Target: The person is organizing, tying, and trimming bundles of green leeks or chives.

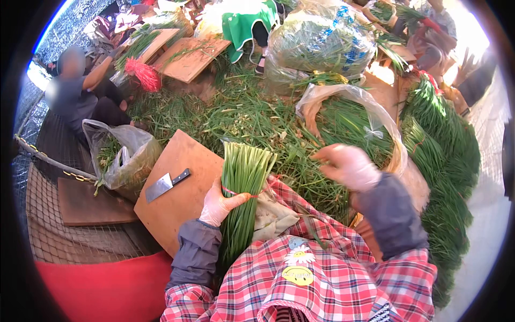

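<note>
My left hand [220, 206], in a thin pale glove, is wrapped round a thick bundle of long green stalks [241, 177] with a pinkish-red band across it. The cut ends point away from me, and the leaves hang down towards my lap. My gloved right hand [348, 166] is raised on the right, slightly blurred, its fingers partly curled near the rim of an open clear plastic bag [397, 134] holding loose green stalks. Whether anything is between those fingers is too blurred to tell. A cleaver [167, 184] with a black handle lies on a wooden board [185, 201] left of the bundle.
Cut greens [241, 112] litter the ground ahead. Banded green bundles [442, 161] are piled along the right. A plastic bag [129, 166] and another board [88, 201] stand left. Beyond are a large filled bag [322, 45], a seated person [78, 99] and red strands [144, 74].
</note>
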{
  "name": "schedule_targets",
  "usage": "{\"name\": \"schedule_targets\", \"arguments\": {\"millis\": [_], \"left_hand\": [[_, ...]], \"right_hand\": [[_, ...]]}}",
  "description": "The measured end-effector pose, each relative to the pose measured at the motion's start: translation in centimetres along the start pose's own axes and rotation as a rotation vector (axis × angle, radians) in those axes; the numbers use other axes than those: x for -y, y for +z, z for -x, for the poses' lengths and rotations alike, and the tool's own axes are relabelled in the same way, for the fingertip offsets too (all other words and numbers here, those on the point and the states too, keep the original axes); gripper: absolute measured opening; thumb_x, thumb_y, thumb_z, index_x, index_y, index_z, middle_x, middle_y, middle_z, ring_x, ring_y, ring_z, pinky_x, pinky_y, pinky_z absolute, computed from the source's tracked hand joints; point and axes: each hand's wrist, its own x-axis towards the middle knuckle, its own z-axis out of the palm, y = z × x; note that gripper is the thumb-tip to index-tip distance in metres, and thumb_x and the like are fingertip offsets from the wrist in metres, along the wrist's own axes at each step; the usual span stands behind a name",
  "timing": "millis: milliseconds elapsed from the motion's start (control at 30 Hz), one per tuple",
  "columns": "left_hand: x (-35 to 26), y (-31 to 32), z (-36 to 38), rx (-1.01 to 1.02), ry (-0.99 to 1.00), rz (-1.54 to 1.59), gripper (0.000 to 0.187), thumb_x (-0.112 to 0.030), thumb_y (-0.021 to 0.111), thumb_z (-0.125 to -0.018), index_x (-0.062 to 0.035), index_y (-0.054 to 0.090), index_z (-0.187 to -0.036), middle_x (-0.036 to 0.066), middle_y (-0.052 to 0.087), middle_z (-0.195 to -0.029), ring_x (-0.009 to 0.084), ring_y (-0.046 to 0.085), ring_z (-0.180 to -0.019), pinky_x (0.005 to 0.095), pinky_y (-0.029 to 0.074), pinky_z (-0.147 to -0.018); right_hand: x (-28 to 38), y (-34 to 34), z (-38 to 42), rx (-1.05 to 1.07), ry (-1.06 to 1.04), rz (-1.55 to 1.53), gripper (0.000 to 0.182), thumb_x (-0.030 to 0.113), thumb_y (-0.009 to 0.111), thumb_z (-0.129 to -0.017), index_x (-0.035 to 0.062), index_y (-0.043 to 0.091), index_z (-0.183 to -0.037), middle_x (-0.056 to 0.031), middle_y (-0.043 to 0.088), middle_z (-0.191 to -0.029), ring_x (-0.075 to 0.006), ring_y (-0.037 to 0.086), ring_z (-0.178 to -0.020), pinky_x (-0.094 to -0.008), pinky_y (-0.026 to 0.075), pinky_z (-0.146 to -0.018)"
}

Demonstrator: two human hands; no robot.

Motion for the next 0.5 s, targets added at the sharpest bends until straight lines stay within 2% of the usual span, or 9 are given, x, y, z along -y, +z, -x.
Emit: {"name": "schedule_targets", "arguments": {"millis": [33, 100, 167, 233, 300, 500], "left_hand": [[-0.3, 0.4, 0.2, -0.010, 0.024, -0.023, 0.077, -0.033, 0.080, -0.060, 0.0018, 0.046, -0.120, 0.015, 0.060, -0.108, 0.0238, 0.058, -0.101, 0.0330, 0.044, -0.088], [-0.8, 1.0, 0.6, -0.042, 0.034, -0.091, 0.079, -0.036, 0.080, -0.059, 0.0006, 0.046, -0.121, 0.016, 0.061, -0.108, 0.0259, 0.059, -0.100, 0.0340, 0.044, -0.087], [-1.1, 1.4, 0.9, -0.073, 0.010, -0.195, 0.081, -0.039, 0.079, -0.058, -0.0004, 0.046, -0.121, 0.017, 0.061, -0.107, 0.0282, 0.059, -0.100, 0.0351, 0.045, -0.086], [-1.2, 1.7, 1.0, -0.090, 0.036, -0.252, 0.084, -0.043, 0.079, -0.056, -0.0001, 0.047, -0.120, 0.019, 0.062, -0.104, 0.0297, 0.060, -0.098, 0.0359, 0.046, -0.084], [-2.7, 2.2, 1.6, -0.098, 0.022, -0.297, 0.083, -0.044, 0.079, -0.056, -0.0002, 0.048, -0.119, 0.018, 0.062, -0.103, 0.0292, 0.061, -0.097, 0.0359, 0.046, -0.083], [-3.5, 2.6, 1.8, -0.118, 0.045, -0.427, 0.082, -0.046, 0.079, -0.055, -0.0008, 0.049, -0.116, 0.018, 0.063, -0.098, 0.0308, 0.062, -0.091, 0.0376, 0.048, -0.080]], "right_hand": [[0.8, 2.1, -0.6, -0.060, -0.067, -0.153, 0.018, 0.019, 0.061, -0.078, 0.0095, 0.065, -0.093, -0.0122, 0.063, -0.079, -0.0281, 0.062, -0.074, -0.0361, 0.051, -0.068], [3.5, 4.4, -2.4, -0.181, -0.112, -0.273, 0.021, 0.021, 0.062, -0.078, 0.0107, 0.064, -0.097, -0.0115, 0.063, -0.077, -0.0282, 0.063, -0.073, -0.0356, 0.050, -0.066], [5.8, 5.0, -4.1, -0.196, -0.063, -0.216, 0.024, 0.020, 0.064, -0.077, 0.0087, 0.064, -0.097, -0.0108, 0.063, -0.073, -0.0256, 0.063, -0.068, -0.0355, 0.049, -0.060], [6.1, 6.1, -5.6, -0.089, 0.049, -0.185, 0.033, 0.030, 0.066, -0.074, 0.0091, 0.063, -0.099, -0.0113, 0.064, -0.073, -0.0268, 0.063, -0.070, -0.0364, 0.048, -0.061], [5.7, 7.0, -6.4, -0.032, 0.075, -0.065, 0.033, 0.031, 0.066, -0.074, 0.0083, 0.063, -0.097, -0.0119, 0.064, -0.074, -0.0269, 0.063, -0.071, -0.0359, 0.048, -0.062], [3.7, 6.8, -7.4, 0.272, 0.169, -0.308, 0.032, 0.034, 0.063, -0.073, 0.0048, 0.064, -0.087, -0.0131, 0.064, -0.070, -0.0304, 0.063, -0.069, -0.0382, 0.049, -0.064]]}}
